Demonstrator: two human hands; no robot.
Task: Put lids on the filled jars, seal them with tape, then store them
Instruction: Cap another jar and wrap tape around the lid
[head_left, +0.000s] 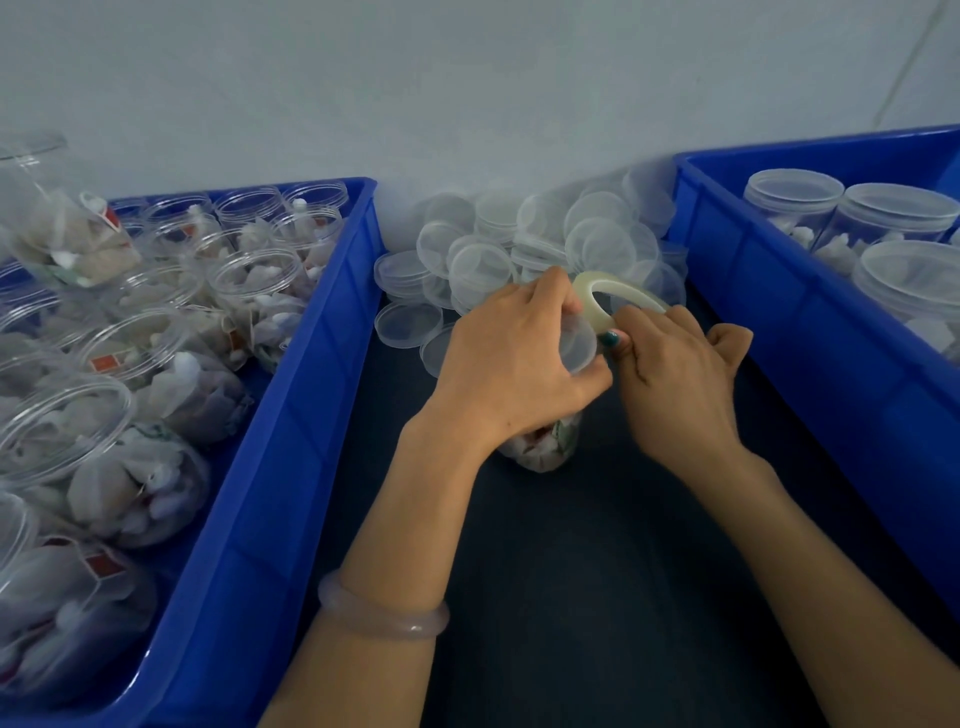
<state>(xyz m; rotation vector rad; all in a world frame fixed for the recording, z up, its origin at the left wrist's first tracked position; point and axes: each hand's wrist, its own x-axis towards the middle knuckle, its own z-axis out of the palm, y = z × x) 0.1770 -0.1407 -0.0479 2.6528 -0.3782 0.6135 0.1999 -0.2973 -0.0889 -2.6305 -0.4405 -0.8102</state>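
The pale wall (467, 78) runs behind everything, well beyond both grips. Under them lies the dark tabletop (597, 571), bare in the strip between the forearms and toward the viewer.

A big blue bin (291, 415) stands to the left of the left grip, its near wall close to that wrist. It is packed with open jars (104, 353) stuffed with pale sachets, none of them capped. A second blue bin (779, 322) stands to the right of the right grip and holds capped jars (893, 208), upright and close together. The two bins wall in the working strip on both sides.

Just behind both grips, against the wall, is a loose heap of clear lids (483, 244). It spreads from one bin to the other, and a few lids have slid forward to lie left of the left grip.

The jar (545, 447) stands on the tabletop directly under the left grip. Only its filled lower part shows below the palm. The left hand (511, 353) comes down from above, fingers and thumb curled around the jar's top and the clear lid (576, 340) sitting on it.

The right hand (675, 364) is touching or almost touching the left one. Its fingers are curled and it pinches a tape roll (589, 291), which arches up just behind the lid. Whether tape already touches the jar cannot be told.

A pale bracelet (384, 618) circles the left forearm, well back from the grip.
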